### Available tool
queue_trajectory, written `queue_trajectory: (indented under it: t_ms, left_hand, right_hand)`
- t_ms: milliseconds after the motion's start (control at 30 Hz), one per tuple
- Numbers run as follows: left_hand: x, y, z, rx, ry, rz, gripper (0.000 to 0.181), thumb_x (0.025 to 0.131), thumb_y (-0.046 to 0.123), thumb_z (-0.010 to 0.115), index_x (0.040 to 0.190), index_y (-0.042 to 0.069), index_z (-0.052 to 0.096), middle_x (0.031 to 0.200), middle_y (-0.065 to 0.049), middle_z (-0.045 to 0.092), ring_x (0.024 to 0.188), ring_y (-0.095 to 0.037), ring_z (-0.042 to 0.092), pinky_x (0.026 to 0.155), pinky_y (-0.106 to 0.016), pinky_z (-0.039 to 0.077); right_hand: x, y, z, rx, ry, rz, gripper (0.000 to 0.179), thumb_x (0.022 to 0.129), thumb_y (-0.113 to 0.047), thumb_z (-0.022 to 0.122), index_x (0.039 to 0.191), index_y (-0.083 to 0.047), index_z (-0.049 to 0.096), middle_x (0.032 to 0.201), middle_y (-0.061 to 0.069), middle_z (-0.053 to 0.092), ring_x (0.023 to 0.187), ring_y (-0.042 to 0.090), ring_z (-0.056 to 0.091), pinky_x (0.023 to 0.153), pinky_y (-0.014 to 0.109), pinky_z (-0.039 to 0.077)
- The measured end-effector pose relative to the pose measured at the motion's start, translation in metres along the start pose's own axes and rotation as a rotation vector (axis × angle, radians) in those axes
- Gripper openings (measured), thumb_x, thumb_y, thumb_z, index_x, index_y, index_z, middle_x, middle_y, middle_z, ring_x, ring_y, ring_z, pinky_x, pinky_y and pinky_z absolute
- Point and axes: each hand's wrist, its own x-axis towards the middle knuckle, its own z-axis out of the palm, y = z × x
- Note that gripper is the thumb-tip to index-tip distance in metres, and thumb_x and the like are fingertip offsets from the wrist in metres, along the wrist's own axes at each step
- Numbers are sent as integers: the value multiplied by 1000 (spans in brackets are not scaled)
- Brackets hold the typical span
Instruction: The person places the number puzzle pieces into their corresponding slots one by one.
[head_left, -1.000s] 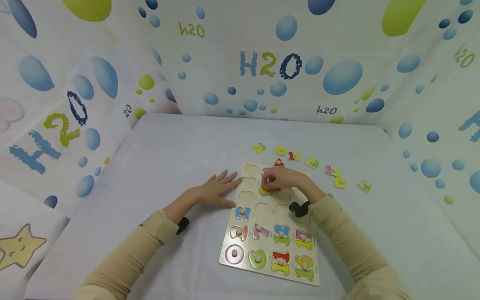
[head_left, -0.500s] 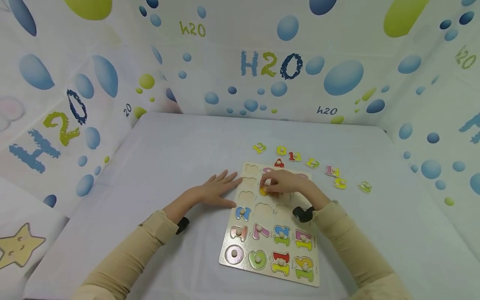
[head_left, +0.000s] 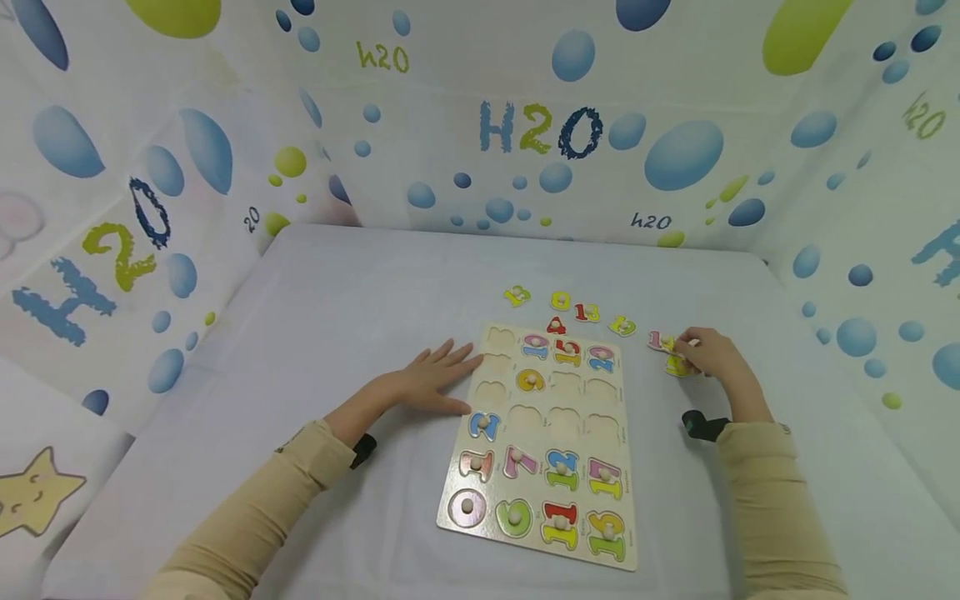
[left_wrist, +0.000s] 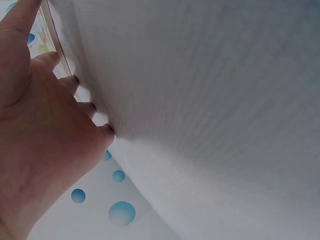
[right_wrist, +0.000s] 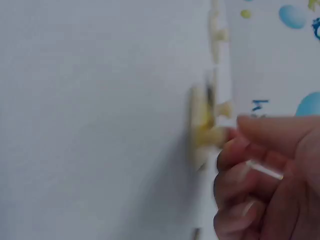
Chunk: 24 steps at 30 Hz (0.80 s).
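Note:
My left hand [head_left: 435, 379] lies flat with spread fingers beside the wooden number puzzle board [head_left: 537, 446], fingertips right at its left edge. In the left wrist view, the fingers of that hand [left_wrist: 55, 115] meet the cloth and board edge. My right hand [head_left: 711, 354] is over the loose pieces to the board's right, fingers curled. Its fingertips overlap the pink-and-yellow 14 piece [head_left: 657, 341] and the yellow 5 piece [head_left: 675, 367] below it. In the right wrist view, my thumb and index finger are right at the wooden knob of a blurred yellow piece [right_wrist: 204, 131]; I cannot tell whether they grip it.
An orange 9 piece [head_left: 530, 380] sits in the board among several filled and bare recesses. Beyond the board lie loose pieces: a 13 [head_left: 587, 312], a yellow 8 [head_left: 560, 301], a red 4 [head_left: 556, 325] and others. White cloth covers the table [head_left: 360, 292].
My right hand has moved from the orange 9 piece, leaving it in its recess, rightward to the loose pieces. My left hand has stayed put.

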Motion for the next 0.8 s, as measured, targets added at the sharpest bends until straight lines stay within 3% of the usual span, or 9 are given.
queue_trajectory:
  t_ms: [133,233,467,600,667,800]
  left_hand:
    - [-1,-2,0,0,-1,6,82,89,48,58,151,13,17,155,-13,6,138,-36,-6,107,-54,0]
    - [-1,-3,1,-1,-1,12,82,89,48,58,151,13,16,155,-13,6,138,-36,-6,107,-55,0]
    - [1,-2,1,6,7,16,82,90,47,58,151,13,17,155,-13,6,138,-36,-5,107,-55,1]
    - [3,-1,1,3,5,15,82,89,48,58,151,13,17,155,-13,6,138,-36,-5,107,-55,1]
    - [3,-1,1,5,1,11,82,89,48,58,151,13,16,155,-13,5,138,-36,-5,107,-55,1]
    - [2,-2,1,18,-1,5,83,89,48,58,151,13,16,155,-12,5,138,-35,-6,107,-55,1]
  right_hand:
    - [-2,17,5,41,-39,43,31,96,-29,52,101,2,49,63,1,54,56,15,47,51,29,39]
    - [-4,16,9,0,-25,59,34,94,-34,55,93,0,50,62,1,53,57,16,47,51,29,38]
    - [-10,0,12,-62,46,40,23,92,-21,55,88,1,53,61,1,58,57,16,54,53,30,41]
    - [-7,-16,15,-32,116,-43,16,92,-13,54,93,3,56,64,3,59,56,17,56,52,29,44]
    - [0,-31,20,35,129,-110,16,93,-11,55,97,4,57,69,7,61,57,17,57,53,30,47]
    - [21,-76,38,191,77,-249,18,94,-12,57,101,4,60,74,13,62,61,19,58,58,31,50]
